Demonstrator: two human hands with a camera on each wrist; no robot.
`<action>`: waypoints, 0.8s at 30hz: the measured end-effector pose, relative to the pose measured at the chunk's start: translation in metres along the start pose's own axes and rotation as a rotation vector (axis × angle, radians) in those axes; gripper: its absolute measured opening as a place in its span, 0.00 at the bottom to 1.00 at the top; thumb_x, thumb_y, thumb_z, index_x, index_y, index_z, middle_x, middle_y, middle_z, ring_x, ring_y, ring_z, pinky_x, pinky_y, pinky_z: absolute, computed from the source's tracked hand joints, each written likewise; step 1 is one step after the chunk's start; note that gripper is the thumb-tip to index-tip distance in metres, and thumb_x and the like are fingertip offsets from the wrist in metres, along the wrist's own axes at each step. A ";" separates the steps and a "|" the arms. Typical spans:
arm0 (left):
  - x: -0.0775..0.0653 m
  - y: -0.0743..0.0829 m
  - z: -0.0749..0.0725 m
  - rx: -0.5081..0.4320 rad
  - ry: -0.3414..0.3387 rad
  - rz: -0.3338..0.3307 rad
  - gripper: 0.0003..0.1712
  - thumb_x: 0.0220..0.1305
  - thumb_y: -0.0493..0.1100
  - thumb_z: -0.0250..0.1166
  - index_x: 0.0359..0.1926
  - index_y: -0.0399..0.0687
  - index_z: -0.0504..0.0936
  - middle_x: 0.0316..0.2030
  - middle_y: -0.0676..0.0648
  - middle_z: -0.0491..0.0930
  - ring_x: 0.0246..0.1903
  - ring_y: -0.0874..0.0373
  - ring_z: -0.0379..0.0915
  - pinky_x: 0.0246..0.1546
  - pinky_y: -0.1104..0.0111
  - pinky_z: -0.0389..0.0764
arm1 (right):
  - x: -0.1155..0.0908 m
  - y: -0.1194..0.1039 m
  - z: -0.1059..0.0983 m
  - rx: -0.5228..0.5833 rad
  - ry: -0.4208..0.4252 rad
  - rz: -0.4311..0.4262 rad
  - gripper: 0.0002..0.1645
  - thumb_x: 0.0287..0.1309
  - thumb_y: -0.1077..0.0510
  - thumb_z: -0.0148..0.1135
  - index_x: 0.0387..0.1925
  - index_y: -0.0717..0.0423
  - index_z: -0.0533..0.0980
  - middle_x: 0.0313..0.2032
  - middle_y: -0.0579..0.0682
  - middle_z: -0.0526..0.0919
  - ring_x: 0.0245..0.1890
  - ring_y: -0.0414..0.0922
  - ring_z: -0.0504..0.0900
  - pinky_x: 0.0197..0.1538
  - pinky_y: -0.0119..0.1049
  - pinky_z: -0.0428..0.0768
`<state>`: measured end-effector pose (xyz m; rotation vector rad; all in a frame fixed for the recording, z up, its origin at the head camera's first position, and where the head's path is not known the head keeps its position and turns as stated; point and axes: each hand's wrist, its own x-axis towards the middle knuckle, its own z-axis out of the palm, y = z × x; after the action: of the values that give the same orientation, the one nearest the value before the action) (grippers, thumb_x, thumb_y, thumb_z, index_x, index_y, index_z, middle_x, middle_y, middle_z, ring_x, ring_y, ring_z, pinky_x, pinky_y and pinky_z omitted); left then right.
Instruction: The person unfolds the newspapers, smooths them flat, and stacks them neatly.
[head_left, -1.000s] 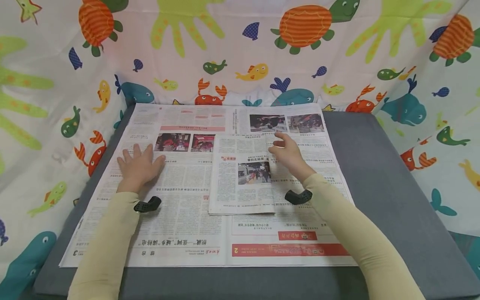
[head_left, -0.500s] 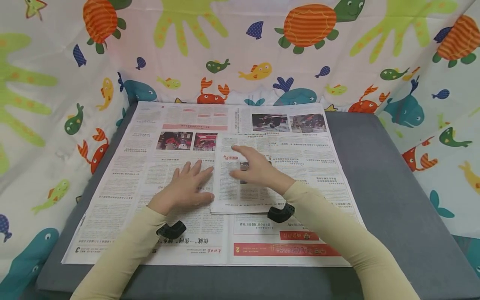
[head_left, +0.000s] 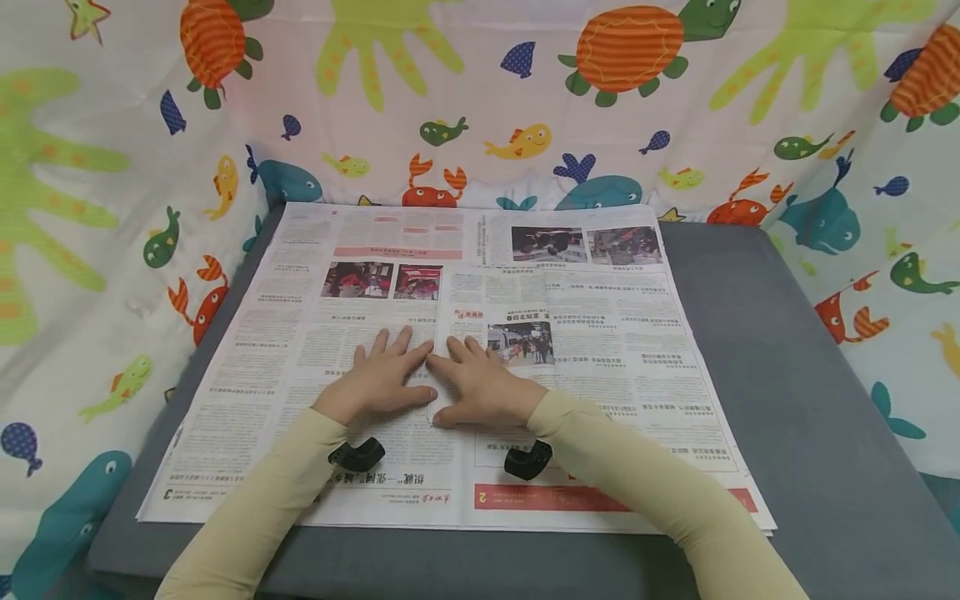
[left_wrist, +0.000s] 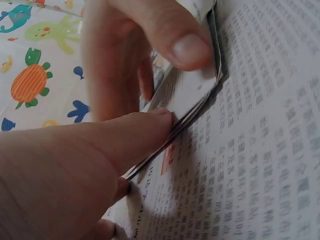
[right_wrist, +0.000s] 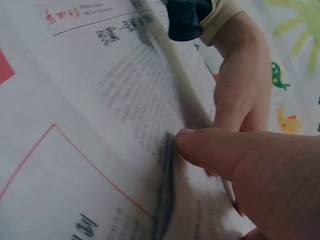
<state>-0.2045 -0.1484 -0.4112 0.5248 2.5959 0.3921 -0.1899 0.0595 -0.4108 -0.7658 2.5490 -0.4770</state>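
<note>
A small folded newspaper (head_left: 520, 342) lies on a large spread newspaper (head_left: 247, 400) in the head view. My left hand (head_left: 381, 377) lies beside its left edge with the fingers spread. In the left wrist view, the left thumb (left_wrist: 135, 137) touches the layered edge of the folded newspaper (left_wrist: 187, 92). My right hand (head_left: 487, 385) rests on the folded newspaper's near left part, fingers spread toward the left hand. The right wrist view shows the right thumb (right_wrist: 210, 147) against the folded edge. Part of the folded newspaper is hidden under the right hand.
The spread newspaper covers much of a grey table (head_left: 750, 350), whose surface shows at the right and along the front. A curtain (head_left: 480, 100) printed with sea animals hangs behind and at both sides. Black devices (head_left: 528, 460) sit at both wrists.
Both hands have moved inward: the left hand went right to the folded newspaper's left edge, and the right hand went left across it. The folded newspaper looks unmoved on the spread one.
</note>
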 end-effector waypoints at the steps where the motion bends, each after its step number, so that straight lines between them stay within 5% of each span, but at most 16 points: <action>1: 0.000 0.001 -0.001 -0.003 0.000 0.001 0.49 0.66 0.68 0.60 0.81 0.56 0.56 0.81 0.35 0.41 0.78 0.25 0.29 0.68 0.22 0.38 | 0.001 0.000 0.002 -0.007 0.005 0.000 0.58 0.56 0.33 0.69 0.81 0.39 0.52 0.81 0.60 0.47 0.81 0.67 0.44 0.76 0.70 0.50; 24: 0.001 0.001 0.008 0.061 0.043 -0.005 0.41 0.74 0.60 0.56 0.81 0.56 0.55 0.81 0.35 0.41 0.79 0.26 0.30 0.68 0.22 0.39 | 0.002 -0.001 0.005 -0.026 0.029 -0.005 0.49 0.60 0.39 0.71 0.78 0.42 0.61 0.81 0.61 0.50 0.80 0.69 0.46 0.75 0.71 0.53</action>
<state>-0.2013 -0.1456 -0.4180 0.5365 2.6565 0.3273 -0.1886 0.0564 -0.4151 -0.7805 2.5857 -0.4611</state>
